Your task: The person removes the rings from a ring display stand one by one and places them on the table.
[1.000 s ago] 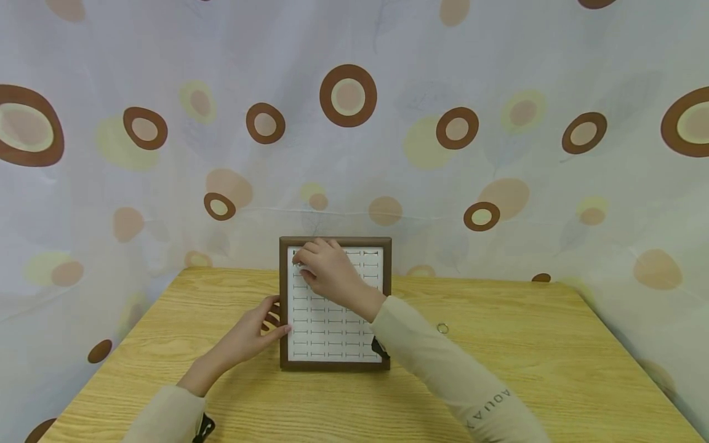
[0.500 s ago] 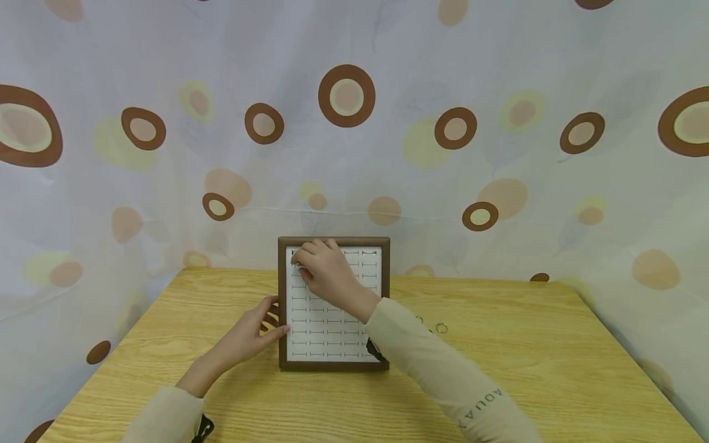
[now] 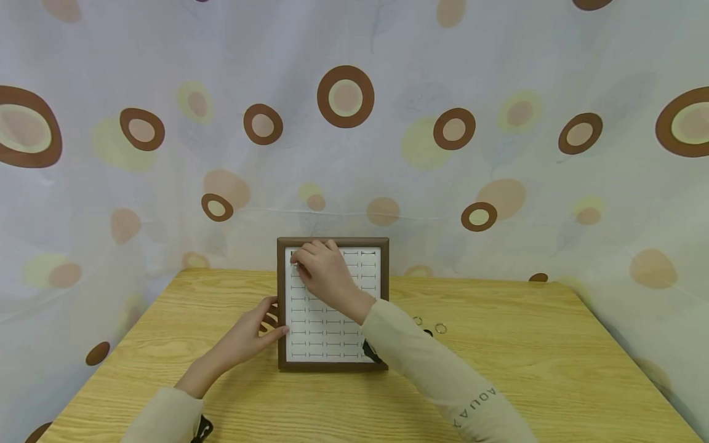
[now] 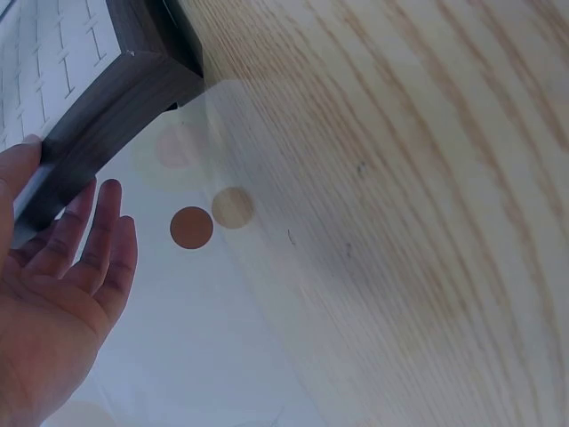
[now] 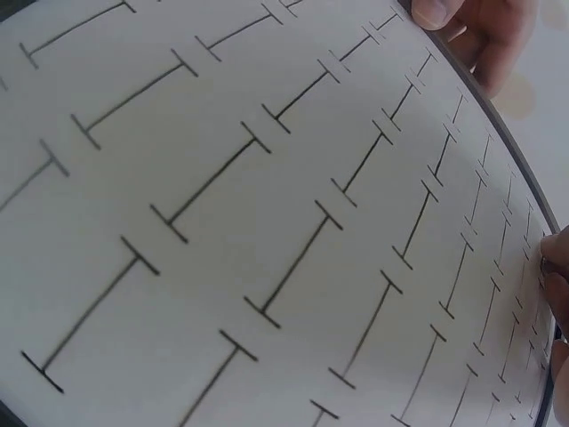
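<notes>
A brown-framed ring display tray (image 3: 337, 366) with a white slotted pad (image 3: 332, 337) stands tilted up on the table. My left hand (image 3: 252, 330) grips its left side, thumb on the front of the frame and the other fingers behind. The left wrist view shows those fingers (image 4: 111, 236) at the frame's dark edge. Across the pad reaches my right hand (image 3: 327, 271), its thumb and fingertips pinching something small at the left end of an upper row. A bit of metal shows there in the right wrist view, seemingly a ring (image 5: 545, 265); the fingers mostly hide it.
Right of the tray, two loose rings (image 3: 440, 328) lie on the wooden table (image 3: 526, 363), beside a small black item (image 3: 428, 332) partly hidden by the right sleeve. A patterned curtain (image 3: 410, 184) hangs behind the table.
The right forearm has shifted slightly left, uncovering a second ring and the black item on the table. My right fingertips stay at the same slot; the left hand keeps its grip.
</notes>
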{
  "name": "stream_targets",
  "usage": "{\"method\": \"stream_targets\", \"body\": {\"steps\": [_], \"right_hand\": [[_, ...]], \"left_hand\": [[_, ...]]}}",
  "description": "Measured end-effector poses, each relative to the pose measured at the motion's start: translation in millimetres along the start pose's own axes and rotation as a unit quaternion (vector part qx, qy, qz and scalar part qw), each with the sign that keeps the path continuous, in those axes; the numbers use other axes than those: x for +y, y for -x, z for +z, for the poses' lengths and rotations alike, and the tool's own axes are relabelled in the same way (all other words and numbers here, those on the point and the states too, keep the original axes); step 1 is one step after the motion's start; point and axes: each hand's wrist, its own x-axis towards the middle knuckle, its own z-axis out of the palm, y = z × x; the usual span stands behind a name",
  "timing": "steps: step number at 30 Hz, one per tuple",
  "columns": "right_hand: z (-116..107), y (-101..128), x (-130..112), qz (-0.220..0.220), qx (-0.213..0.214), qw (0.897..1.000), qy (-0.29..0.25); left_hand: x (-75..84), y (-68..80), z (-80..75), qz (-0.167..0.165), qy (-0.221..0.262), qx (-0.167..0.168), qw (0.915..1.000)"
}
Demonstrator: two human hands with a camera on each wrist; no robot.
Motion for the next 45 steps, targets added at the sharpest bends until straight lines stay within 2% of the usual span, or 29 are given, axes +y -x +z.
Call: {"method": "stream_targets", "body": {"steps": [4, 24, 32, 45], "right_hand": [[-0.1, -0.2, -0.1, 0.005, 0.002, 1.000, -0.003], [-2.9, -0.7, -1.8, 0.018, -0.009, 0.999, -0.032], [-7.3, -2.0, -4.9, 0.013, -0.005, 0.997, -0.073], [-15.8, 0.2, -5.7, 0.023, -0.006, 0.995, -0.093]], "left_hand": [[1.6, 0.0, -0.8, -0.010, -0.001, -0.001, 1.0000], [-0.7, -0.6, -0.2, -0.002, 0.002, -0.006, 1.0000], [-0.5, -0.9, -0.3, -0.001, -0.003, -0.001, 1.0000], [-0.2, -0.8, -0.3, -0.005, -0.003, -0.003, 1.0000]]}}
